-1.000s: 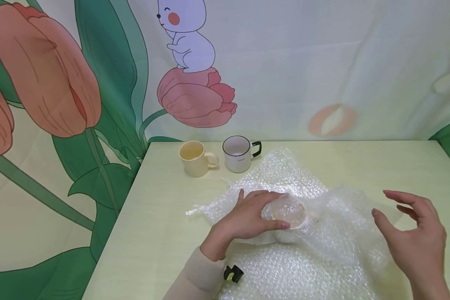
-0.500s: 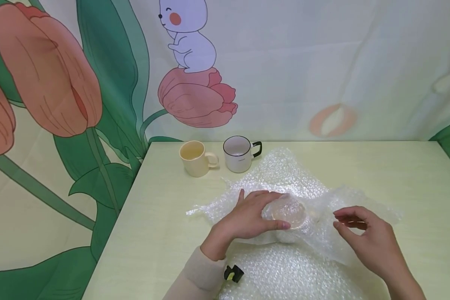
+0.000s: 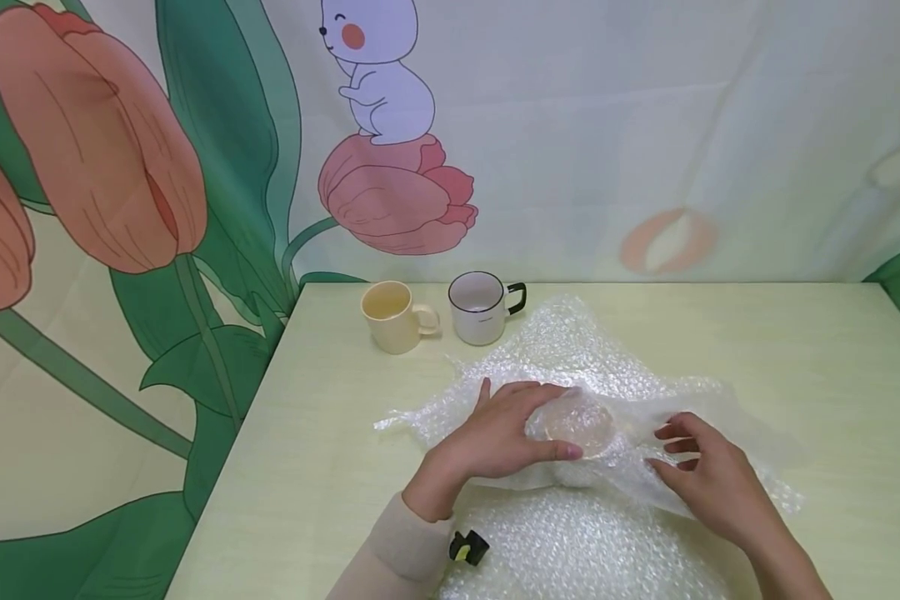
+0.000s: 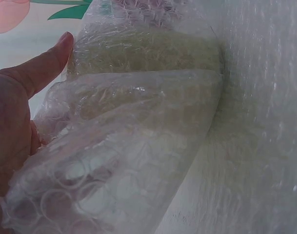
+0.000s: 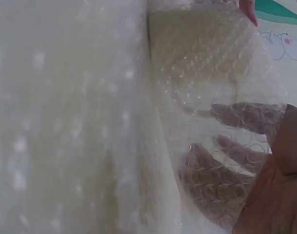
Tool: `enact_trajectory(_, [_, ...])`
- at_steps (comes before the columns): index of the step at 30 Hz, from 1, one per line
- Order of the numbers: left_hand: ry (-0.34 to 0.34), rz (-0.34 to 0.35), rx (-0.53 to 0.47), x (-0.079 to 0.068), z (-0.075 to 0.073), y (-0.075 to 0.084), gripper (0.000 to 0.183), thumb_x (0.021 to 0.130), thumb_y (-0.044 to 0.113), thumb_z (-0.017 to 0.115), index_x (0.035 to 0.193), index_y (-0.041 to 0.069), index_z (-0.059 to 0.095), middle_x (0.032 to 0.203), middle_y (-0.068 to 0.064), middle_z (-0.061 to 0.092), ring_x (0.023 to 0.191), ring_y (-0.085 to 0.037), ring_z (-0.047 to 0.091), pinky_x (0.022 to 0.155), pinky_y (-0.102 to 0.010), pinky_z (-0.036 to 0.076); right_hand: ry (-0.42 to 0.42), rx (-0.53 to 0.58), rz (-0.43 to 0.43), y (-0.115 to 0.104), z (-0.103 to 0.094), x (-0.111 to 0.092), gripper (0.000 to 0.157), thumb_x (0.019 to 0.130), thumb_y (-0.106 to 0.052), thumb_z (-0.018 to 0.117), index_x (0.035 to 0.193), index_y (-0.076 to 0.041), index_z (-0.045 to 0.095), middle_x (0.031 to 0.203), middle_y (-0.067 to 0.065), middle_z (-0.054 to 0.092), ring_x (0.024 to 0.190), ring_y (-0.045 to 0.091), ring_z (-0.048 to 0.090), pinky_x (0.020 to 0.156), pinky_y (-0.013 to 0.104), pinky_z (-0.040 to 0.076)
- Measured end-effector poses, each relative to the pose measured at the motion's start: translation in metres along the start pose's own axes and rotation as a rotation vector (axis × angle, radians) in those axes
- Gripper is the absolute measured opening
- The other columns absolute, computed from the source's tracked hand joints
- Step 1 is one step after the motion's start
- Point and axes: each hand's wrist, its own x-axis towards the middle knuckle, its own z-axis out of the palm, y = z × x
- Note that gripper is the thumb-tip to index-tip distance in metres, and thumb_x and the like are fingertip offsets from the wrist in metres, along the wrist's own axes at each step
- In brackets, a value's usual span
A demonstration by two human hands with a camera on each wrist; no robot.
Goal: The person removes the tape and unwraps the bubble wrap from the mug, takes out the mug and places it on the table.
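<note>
A pale mug [image 3: 579,425] with a round rim lies under a layer of bubble wrap [image 3: 592,533] at the front middle of the table. My left hand [image 3: 502,429] grips its wrapped side, thumb on the near edge and fingers around the far edge. Through the film in the right wrist view, the yellowish body and a loop-shaped handle [image 5: 202,111] show. On the mug's right, my right hand [image 3: 708,479] touches the wrap with spread, bent fingers; the right wrist view shows these fingers [image 5: 211,180] behind the film, near the handle.
At the back of the table [image 3: 315,433] stand a yellow mug [image 3: 392,321] and a white mug [image 3: 478,312] with a black rim and handle. A printed cloth [image 3: 570,142] hangs behind the table edge. A small black clip [image 3: 468,547] shows beside my left sleeve.
My right hand has moved left from the table's right side to the wrap beside the mug. The loose film there has flattened and lies lower. My left hand has stayed on the mug.
</note>
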Motion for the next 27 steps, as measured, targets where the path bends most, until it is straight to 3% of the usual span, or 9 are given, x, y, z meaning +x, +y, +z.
enact_trajectory(9, [0.001,0.007,-0.002,0.0,-0.001,0.0,0.077,0.088,0.067,0.07,0.155,0.042,0.044,0.16,0.012,0.047,0.156,-0.024,0.031,0.125,-0.069,-0.001,-0.047,0.001,0.086,0.011,-0.003,0.002,0.054,0.094,-0.033,0.077,0.132,-0.003,0.054,0.128,0.021,0.067,0.111,0.039,0.068,0.084,0.046,0.061])
enact_trajectory(19, [0.004,0.015,-0.006,0.0,0.0,0.001,0.076,0.088,0.067,0.07,0.155,0.043,0.044,0.16,0.013,0.047,0.156,-0.025,0.032,0.125,-0.069,0.0,-0.133,0.135,0.212,0.021,-0.01,0.007,0.084,0.09,-0.048,0.079,0.151,-0.003,0.042,0.135,0.02,0.063,0.117,0.034,0.064,0.078,0.031,0.056])
enact_trajectory(27, [0.0,0.017,-0.007,0.0,0.0,-0.001,0.076,0.088,0.067,0.07,0.155,0.043,0.043,0.16,0.012,0.046,0.156,-0.025,0.032,0.125,-0.07,0.0,-0.184,0.199,0.222,0.031,-0.017,0.012,0.077,0.093,-0.047,0.076,0.147,0.0,0.048,0.133,0.019,0.064,0.11,0.023,0.067,0.081,0.032,0.054])
